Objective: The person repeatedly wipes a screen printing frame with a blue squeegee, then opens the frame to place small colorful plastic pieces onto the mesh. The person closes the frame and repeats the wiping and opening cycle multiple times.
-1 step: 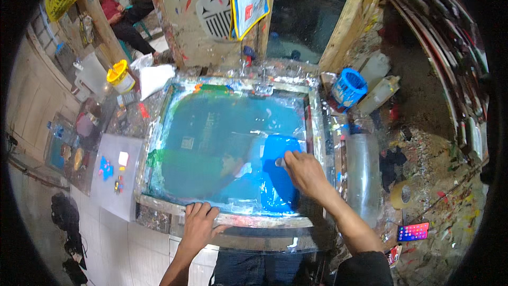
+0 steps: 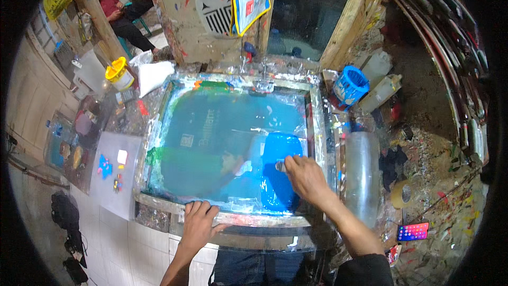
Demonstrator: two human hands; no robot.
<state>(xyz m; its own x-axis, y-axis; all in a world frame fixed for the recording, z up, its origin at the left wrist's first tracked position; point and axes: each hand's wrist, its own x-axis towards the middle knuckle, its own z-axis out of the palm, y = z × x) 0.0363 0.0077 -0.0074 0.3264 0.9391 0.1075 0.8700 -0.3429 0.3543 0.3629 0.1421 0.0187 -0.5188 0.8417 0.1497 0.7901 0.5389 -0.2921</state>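
Note:
A wooden screen-printing frame (image 2: 270, 220) with a blue-green mesh (image 2: 227, 114) lies in front of me. My left hand (image 2: 198, 223) grips its near edge, fingers bent over the rim and thumb out to the right. Over the right part of the mesh, my right hand (image 2: 309, 179) is closed on a small grey tool (image 2: 280, 166); its lower part is lost to sight, so its exact kind is unclear. Bright blue ink (image 2: 275, 193) lies in a broad patch beneath and left of that hand. Green stains (image 2: 155, 156) mark the mesh's left border.
A blue-smeared bucket (image 2: 350, 88) stands beyond the frame's far right corner, a yellow bucket (image 2: 119, 74) at far left. Right of the frame are a clear plastic roll (image 2: 361, 177), a tape roll (image 2: 401, 195) and a lit phone (image 2: 413, 231). A person (image 2: 114, 13) sits at far left.
My right hand has shifted slightly toward me with the grey tool. My left hand stays on the frame's near edge.

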